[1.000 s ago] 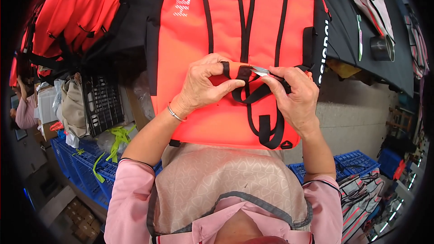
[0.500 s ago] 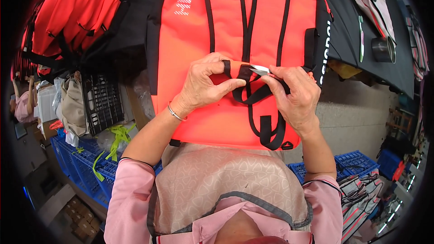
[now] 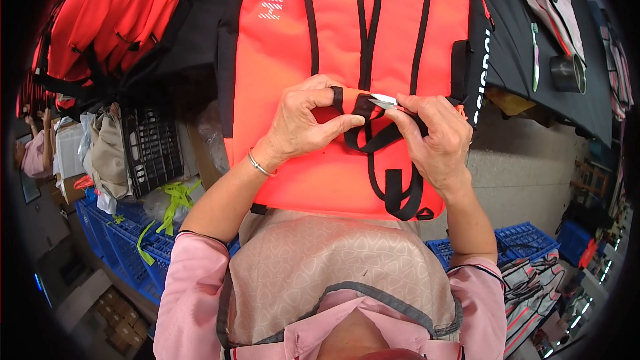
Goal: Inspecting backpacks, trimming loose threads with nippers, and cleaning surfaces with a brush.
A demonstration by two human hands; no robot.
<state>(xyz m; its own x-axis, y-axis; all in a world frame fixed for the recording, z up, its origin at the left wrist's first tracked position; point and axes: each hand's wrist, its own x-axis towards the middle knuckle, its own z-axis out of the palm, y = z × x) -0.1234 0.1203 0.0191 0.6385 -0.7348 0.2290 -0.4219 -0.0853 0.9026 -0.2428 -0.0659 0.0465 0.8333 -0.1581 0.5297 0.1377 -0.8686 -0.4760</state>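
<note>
A bright orange-red backpack (image 3: 280,193) with black straps lies back-side up in front of me. My left hand (image 3: 307,120) pinches a black webbing strap (image 3: 362,108) between thumb and forefinger, just above the bag. In my right hand (image 3: 437,137) are small thread snips (image 3: 383,101), only their pale pointed blades showing. The blade tips meet the strap close to my left fingertips; most of the handle is hidden in my right fingers. A loop of black webbing hangs below the snips, and a loose strap end (image 3: 395,190) rests on the bag's lower part.
Several similar red bags (image 3: 120,20) are piled at the upper left. A toothbrush (image 3: 535,57) and a metal cup (image 3: 567,73) sit on the dark-covered table at right. Blue plastic crates (image 3: 123,240) stand low on both sides, with a black crate (image 3: 155,150) at left.
The snips have tilted slightly at the strap, and the bag appears shifted very slightly. Both hands keep nearly the same place and grip.
</note>
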